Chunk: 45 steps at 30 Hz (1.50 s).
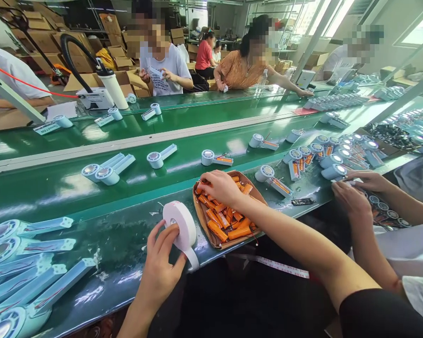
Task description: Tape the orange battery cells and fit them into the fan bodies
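Observation:
My left hand (162, 263) grips a white roll of tape (181, 225) standing on edge at the near rim of the green bench, thumb and fingers wrapped round it, a loose end hanging down. My right hand (220, 187) reaches into a brown tray (199, 213) filled with several orange cylindrical batteries (229, 227); its fingers curl down among the batteries at the tray's far end, and whether they hold one is hidden.
Pale blue handheld fan bodies lie at my near left (24, 263) and along the green conveyor belt (56, 188). A co-worker's hands (356, 190) work to my right beside a cluster of fan parts (324, 155). Other people sit across the belt.

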Tool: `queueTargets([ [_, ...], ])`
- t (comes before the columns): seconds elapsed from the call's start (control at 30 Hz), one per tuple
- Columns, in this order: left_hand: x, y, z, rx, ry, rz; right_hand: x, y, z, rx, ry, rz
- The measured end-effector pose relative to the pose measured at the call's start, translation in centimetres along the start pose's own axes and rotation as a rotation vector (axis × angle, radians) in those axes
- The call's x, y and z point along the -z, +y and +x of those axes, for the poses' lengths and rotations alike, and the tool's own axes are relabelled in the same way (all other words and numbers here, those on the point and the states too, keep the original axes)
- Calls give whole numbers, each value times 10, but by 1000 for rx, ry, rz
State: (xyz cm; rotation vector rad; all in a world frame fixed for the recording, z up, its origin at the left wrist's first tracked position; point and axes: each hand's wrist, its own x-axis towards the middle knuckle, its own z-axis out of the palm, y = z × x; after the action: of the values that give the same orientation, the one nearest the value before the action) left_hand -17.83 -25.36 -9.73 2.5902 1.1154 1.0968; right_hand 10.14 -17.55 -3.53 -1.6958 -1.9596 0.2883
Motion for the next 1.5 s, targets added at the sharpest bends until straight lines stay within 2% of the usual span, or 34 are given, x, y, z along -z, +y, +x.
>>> queueTargets([
  [0.13,10,3,2,-43,33,113,16,-12,-20,-15,215,573],
  [0.17,13,4,3,-52,35,145,21,-17,-30,-12,225,690],
  [0.23,18,7,6,-71,37,201,33,-27,-51,-9,151,825],
  [0.3,21,9,9,-88,34,244,41,-35,-69,-1,50,814],
  [0.4,23,11,12,-126,-6,283,45,-43,-83,34,-48,637],
  [0.53,27,10,17,-208,-53,331,47,-42,-84,82,-110,418],
  [0.67,35,14,25,-292,-98,406,49,-40,-81,120,-181,360],
  [0.8,43,20,36,-360,-98,434,47,-37,-82,91,-222,444],
  [0.97,51,23,49,-401,-59,449,44,-29,-90,-53,-197,725],
  [1.03,51,25,52,-401,-45,465,41,-29,-95,-63,-213,723],
  [1.17,42,31,50,-379,-30,460,37,-29,-102,-129,-190,557],
  [1.23,36,34,45,-365,-34,434,38,-25,-103,-169,-233,553],
  [1.33,29,40,38,-352,-43,391,44,-14,-104,-163,-362,719],
  [1.4,27,42,36,-346,-56,371,47,-6,-105,-170,-393,825],
  [1.43,27,43,35,-346,-61,362,47,-5,-105,-186,-378,867],
  [1.5,27,46,35,-341,-50,349,42,-8,-107,-233,-262,982],
])
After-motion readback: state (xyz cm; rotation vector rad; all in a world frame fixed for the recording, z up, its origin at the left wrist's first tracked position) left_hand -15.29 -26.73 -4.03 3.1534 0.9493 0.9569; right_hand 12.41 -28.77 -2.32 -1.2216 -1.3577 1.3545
